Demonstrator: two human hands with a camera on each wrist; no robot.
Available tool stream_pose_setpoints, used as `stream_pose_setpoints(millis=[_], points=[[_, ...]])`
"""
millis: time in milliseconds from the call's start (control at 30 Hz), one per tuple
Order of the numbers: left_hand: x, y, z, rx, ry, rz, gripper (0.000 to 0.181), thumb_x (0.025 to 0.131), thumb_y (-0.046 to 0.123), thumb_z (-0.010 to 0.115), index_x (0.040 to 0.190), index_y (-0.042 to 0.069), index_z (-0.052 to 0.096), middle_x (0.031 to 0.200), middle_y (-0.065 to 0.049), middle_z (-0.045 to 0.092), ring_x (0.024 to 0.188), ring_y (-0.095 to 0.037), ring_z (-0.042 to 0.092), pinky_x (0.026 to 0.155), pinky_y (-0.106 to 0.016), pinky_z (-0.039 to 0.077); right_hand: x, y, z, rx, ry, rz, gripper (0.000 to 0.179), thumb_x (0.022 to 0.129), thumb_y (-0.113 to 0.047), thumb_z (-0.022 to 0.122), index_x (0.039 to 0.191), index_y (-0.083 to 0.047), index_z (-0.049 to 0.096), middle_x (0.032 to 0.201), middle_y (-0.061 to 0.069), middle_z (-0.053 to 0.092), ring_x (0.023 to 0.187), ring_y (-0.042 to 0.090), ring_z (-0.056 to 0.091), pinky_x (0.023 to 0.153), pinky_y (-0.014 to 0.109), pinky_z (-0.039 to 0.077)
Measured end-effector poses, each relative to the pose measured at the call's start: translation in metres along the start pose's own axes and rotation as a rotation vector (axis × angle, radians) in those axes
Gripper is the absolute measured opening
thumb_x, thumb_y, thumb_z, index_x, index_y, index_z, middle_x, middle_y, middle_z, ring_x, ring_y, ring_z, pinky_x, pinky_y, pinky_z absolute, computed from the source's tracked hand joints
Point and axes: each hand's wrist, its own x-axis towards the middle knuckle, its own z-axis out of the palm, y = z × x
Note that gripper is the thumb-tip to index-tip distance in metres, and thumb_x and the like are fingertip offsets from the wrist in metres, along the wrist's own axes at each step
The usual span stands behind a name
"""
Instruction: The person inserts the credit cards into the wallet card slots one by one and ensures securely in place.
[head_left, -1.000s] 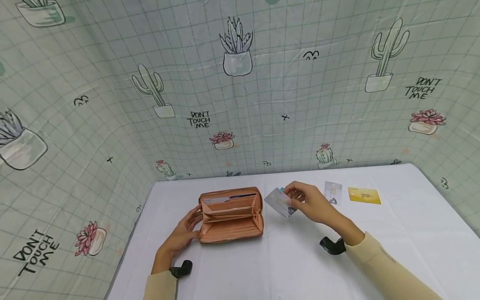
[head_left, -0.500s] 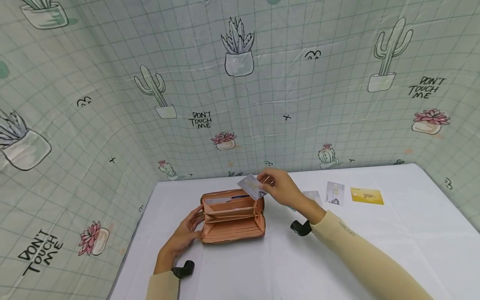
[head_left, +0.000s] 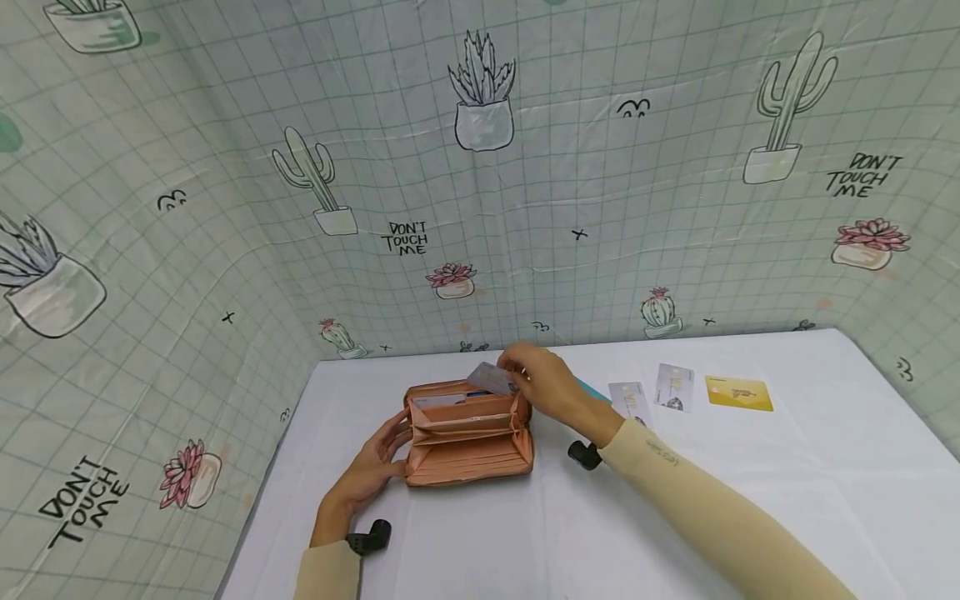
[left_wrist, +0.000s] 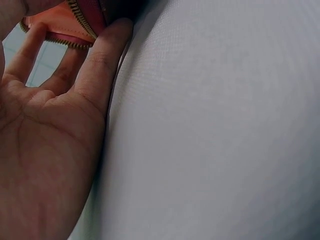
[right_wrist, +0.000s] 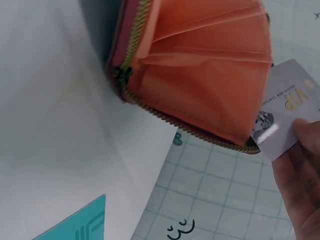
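An open orange zip wallet (head_left: pixel 468 433) lies on the white table (head_left: pixel 675 517), toward the table's left rear part, its compartments facing up and its zip edge running round the rim. The left hand (head_left: pixel 367 475) rests against the wallet's left end; in the left wrist view its fingers (left_wrist: pixel 102 65) lie nearly straight along the zip edge, touching it rather than clasping it, with the little-finger side of the hand on the table. The right hand (head_left: pixel 543 385) is at the wallet's far right corner and pinches a grey card (head_left: pixel 491 379) between thumb and fingertips. The right wrist view shows that card (right_wrist: pixel 287 117), marked VIP, with one end at the wallet's far rim, just beside the zip; whether it has entered a slot cannot be told. To the right of the right hand, four more cards lie flat on the table in a row, apart from one another: a teal card (head_left: pixel 592 390) partly hidden behind the wrist, a pale card (head_left: pixel 628 402), a silver card (head_left: pixel 672 387) and a yellow card (head_left: pixel 738 393). The front of the table and its right side are bare white cloth. A cactus-print backdrop (head_left: pixel 480 183) closes the table's rear and left edges.
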Motion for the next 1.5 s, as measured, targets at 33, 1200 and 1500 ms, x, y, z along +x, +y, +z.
stream_pose_setpoints(millis=[33,1200,1500], points=[[0.0,0.0,0.0,0.001,0.001,0.0,0.104,0.082,-0.013,0.072,0.169,0.004,0.018,0.168,-0.025,0.024,0.15,-0.024,0.034,0.108,-0.015,0.039,0.0,0.0,0.001,-0.011,-0.001,-0.006,0.019,0.095,0.009,0.07,0.109,-0.004,0.072,0.104,0.01,0.074,0.089,0.023,0.072,0.078,0.04,0.06],[0.002,0.0,-0.001,0.002,-0.011,0.015,0.102,0.083,-0.014,0.07,0.169,0.004,0.018,0.166,-0.026,0.024,0.133,0.003,0.045,0.107,-0.014,0.039,0.021,-0.002,0.007,-0.308,-0.218,-0.204,0.019,0.095,0.008,0.071,0.101,-0.01,0.077,0.089,0.002,0.065,0.075,0.015,0.066,0.066,0.029,0.056],[0.0,0.001,0.0,-0.005,-0.019,0.026,0.101,0.084,-0.014,0.07,0.168,0.0,0.016,0.166,-0.029,0.022,0.137,-0.002,0.043,0.108,-0.015,0.038,0.025,-0.001,0.004,-0.276,-0.274,-0.205,0.016,0.099,0.003,0.069,0.1,-0.01,0.079,0.095,0.004,0.07,0.089,0.021,0.074,0.076,0.034,0.061]])
